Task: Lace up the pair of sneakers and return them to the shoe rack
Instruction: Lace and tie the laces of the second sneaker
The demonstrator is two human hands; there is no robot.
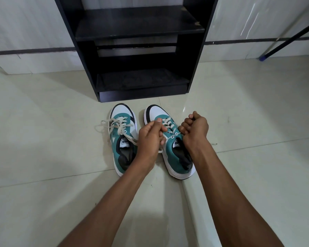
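Both forearms reach forward, bare. Left hand [150, 138] fingers curled, thumb up, pinching a lace. Right hand [194, 128] fisted just beside it, gripping lace too.

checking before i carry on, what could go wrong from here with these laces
The left sneaker's lace lies in a loose tangle; it may knot or catch under the left hand. Both hands, the right hand too, pull lace ends on the right sneaker, so uneven tension could leave ends unequal.
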